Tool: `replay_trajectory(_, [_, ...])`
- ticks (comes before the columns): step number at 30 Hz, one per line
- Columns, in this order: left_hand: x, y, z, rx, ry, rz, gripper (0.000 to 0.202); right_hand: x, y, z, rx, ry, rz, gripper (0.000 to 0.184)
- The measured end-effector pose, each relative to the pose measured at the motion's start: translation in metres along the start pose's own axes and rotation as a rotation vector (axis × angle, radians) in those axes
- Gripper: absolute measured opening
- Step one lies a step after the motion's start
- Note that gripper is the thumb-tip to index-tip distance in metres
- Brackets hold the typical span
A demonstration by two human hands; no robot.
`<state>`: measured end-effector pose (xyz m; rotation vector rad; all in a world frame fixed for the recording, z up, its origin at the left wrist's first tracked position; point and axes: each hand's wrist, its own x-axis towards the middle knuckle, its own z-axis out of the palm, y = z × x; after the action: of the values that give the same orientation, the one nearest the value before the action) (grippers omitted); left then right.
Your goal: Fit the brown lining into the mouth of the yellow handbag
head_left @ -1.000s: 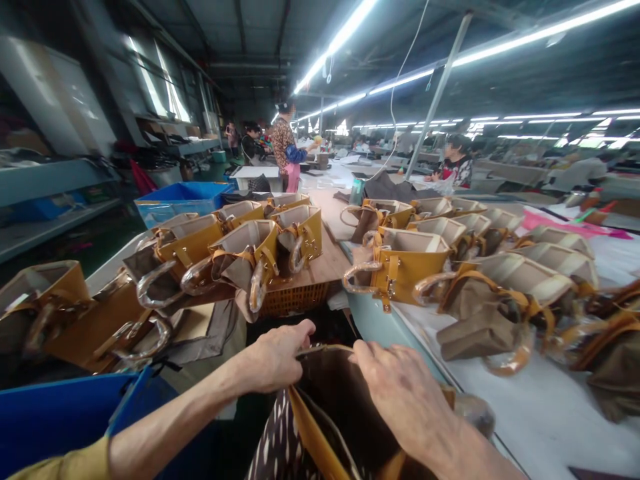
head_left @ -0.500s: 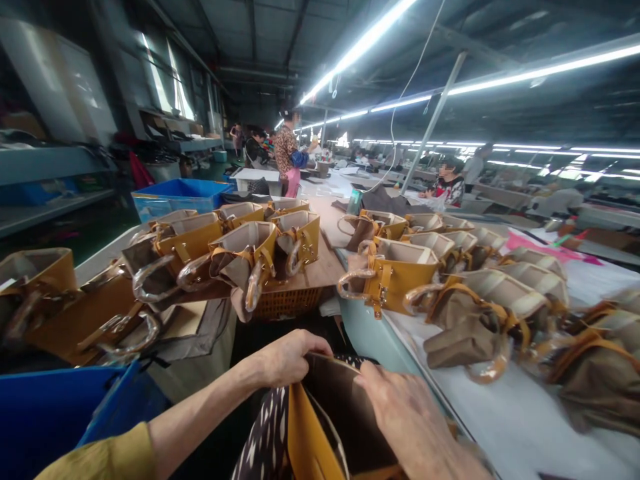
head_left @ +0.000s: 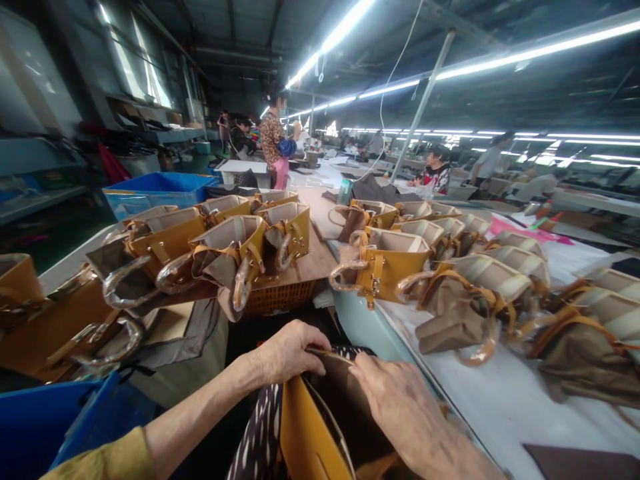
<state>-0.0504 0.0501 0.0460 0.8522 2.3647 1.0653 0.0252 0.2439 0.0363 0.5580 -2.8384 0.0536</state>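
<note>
"How is the open bag [head_left: 310,430] held?"
"Its rim is pinched by the left hand [head_left: 293,352] and grasped by the right hand [head_left: 395,397]; the bag is hung between and below the 2 hands."
"What is seen around?"
"A blue bin [head_left: 37,413] is placed left of the left hand; yellow bags [head_left: 395,270] are stood beyond the right."

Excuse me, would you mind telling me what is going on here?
A person holds a yellow-and-brown bag, its mouth open, by the rim: the left hand at the far edge, the right hand to its right. More yellow bags stand on the table at right and others on the board at left. A blue bin is at lower left.
</note>
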Motion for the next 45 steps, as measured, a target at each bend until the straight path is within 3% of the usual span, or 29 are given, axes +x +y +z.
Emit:
replay_trajectory(6, [0.0,-0.001,0.003,-0.028,-0.003,0.039,0.013,0.0,0.0,0.003,0.01,-0.051,-0.004,0.006])
replay_trajectory(12, [-0.001,0.003,0.007,0.001,-0.022,0.038,0.013,0.0,-0.007,0.008,0.075,-0.081,0.075,0.021])
replay_trajectory(23, [0.004,0.005,0.01,0.043,-0.025,0.011,0.014,0.015,-0.006,0.012,0.488,-0.055,0.114,0.016])
replay_trajectory(30, [0.007,-0.002,0.013,-0.004,-0.018,0.015,0.012,0.017,-0.001,0.015,0.555,-0.075,0.16,0.016])
replay_trajectory(36, [0.007,0.002,0.011,0.023,-0.034,-0.073,0.007,0.024,-0.004,0.009,0.591,-0.154,0.086,0.017])
replay_trajectory(42, [-0.002,0.014,0.008,0.129,-0.001,-0.227,0.041,0.034,-0.001,0.009,0.624,-0.265,-0.029,0.019])
replay_trajectory(45, [-0.012,0.018,0.001,0.131,-0.031,-0.266,0.048,0.039,0.005,0.007,0.618,-0.312,-0.04,0.013])
